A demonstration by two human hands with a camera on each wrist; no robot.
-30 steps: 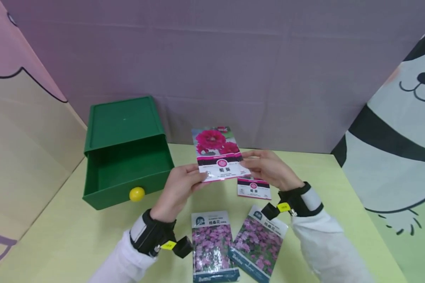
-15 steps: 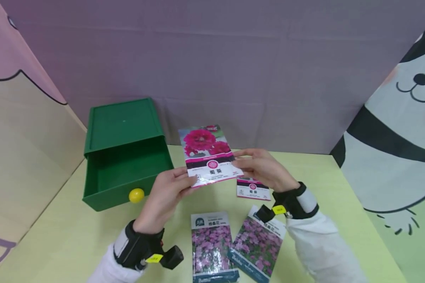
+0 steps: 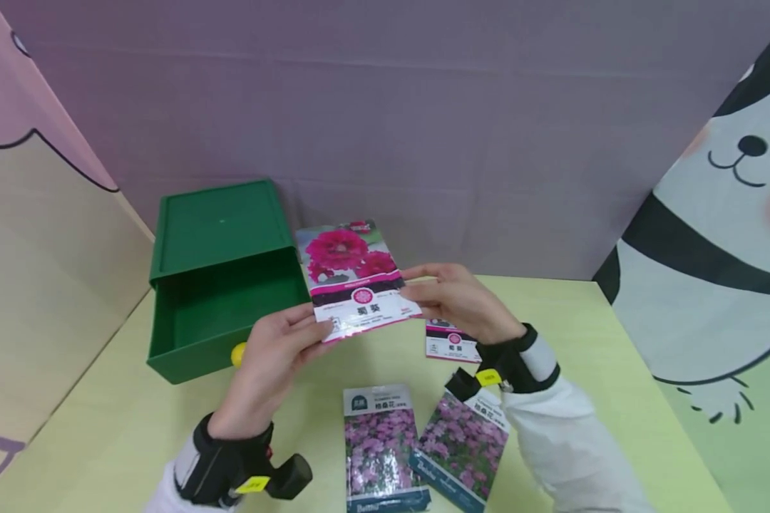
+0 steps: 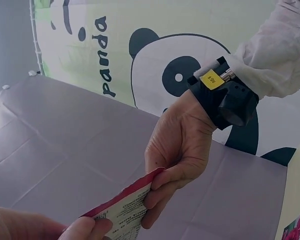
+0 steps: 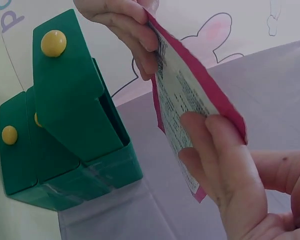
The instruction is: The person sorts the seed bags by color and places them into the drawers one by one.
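Overhead, both hands [image 3: 276, 353] [image 3: 452, 299] pinch red-flower seed packet [image 3: 356, 278]; right wrist view alone shows printed back.

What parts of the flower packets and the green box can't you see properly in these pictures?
- Second red-flower seed packet on the table: head view, top half hidden by the right hand.
- Two purple-flower seed packets: head view, bottom edges cut off by the frame.
- Yellow round knob of the green plastic drawer box: head view, mostly hidden by the left hand.
- Held red-flower seed packet: its small print is too small to read in any view.
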